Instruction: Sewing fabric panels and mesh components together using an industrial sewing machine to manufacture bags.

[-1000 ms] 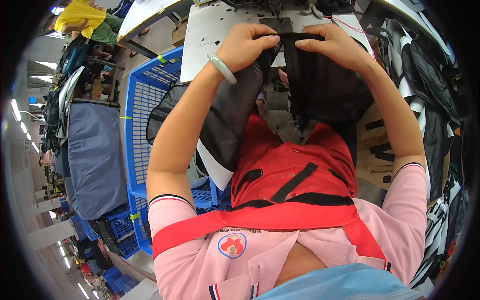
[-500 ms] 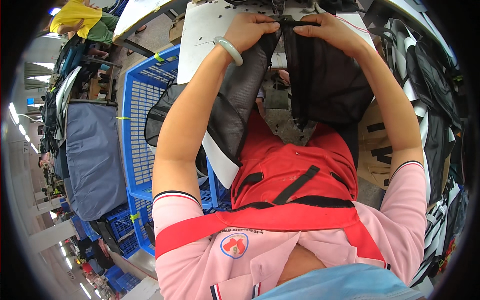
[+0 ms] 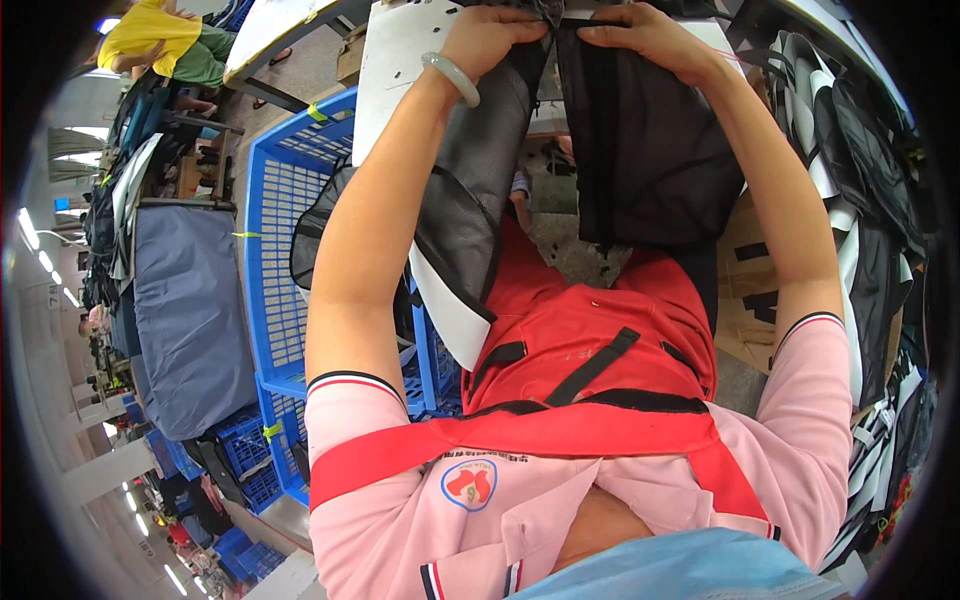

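Pinching the top edge of black mesh fabric (image 3: 665,160) with both hands, far out in front of the body. Left hand (image 3: 475,42): thumb pressed onto bent fingers, almost no opening, edge caught between. Right hand (image 3: 655,42): a matching pinch, just to the right, on the dark strip (image 3: 590,23) along that edge. Opposed grips look chosen to hold the edge straight and spread. Cloth hangs below both hands towards the lap, its own weight probably helping it lie flat; gap between the two hanging parts. White flap (image 3: 448,312) well below the left hand. Table (image 3: 385,110) under and around the hands, likely a support. Blue basket (image 3: 256,220) left of and below the left hand, seemingly for easy reach. Dark sheets (image 3: 865,150) right of the right hand, well apart.
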Motion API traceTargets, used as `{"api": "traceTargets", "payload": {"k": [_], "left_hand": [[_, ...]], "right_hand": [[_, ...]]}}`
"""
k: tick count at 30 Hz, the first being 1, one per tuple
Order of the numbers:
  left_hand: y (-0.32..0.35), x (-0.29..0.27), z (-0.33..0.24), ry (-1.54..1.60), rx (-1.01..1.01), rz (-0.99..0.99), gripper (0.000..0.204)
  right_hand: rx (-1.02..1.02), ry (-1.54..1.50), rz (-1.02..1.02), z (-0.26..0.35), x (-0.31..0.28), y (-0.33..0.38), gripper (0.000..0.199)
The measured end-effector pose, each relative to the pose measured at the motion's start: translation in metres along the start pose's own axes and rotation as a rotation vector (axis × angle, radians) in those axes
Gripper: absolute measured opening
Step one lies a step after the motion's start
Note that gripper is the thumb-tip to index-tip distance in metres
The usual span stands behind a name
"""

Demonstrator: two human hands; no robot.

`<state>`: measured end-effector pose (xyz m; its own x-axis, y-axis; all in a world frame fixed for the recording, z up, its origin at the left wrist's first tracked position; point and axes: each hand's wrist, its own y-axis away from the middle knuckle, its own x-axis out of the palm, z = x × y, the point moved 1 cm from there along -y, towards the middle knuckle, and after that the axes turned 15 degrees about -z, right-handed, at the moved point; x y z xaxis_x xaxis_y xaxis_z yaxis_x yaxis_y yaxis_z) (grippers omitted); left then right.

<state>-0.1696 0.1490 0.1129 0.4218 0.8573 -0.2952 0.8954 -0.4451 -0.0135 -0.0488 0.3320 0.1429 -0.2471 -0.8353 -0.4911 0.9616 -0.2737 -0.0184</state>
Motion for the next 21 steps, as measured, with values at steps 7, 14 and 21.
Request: {"api": "traceTargets", "payload": {"k": [7, 14, 21], "left_hand": [[0.009, -0.004, -0.005, -0.022, -0.002, 0.000, 0.028], [0.023, -0.031, 0.000, -0.372, 0.367, 0.060, 0.045], [0.116, -0.023, 0.053, -0.596, 0.100, 0.525, 0.034]], "right_hand": [[-0.020, 0.068, -0.051, 0.006, -0.005, 0.011, 0.036], [-0.155, 0.189, -0.176, -0.009, -0.023, 0.022, 0.068], [-0.454, 0.573, 0.210, 0.015, 0.008, 0.127, 0.027]]}}
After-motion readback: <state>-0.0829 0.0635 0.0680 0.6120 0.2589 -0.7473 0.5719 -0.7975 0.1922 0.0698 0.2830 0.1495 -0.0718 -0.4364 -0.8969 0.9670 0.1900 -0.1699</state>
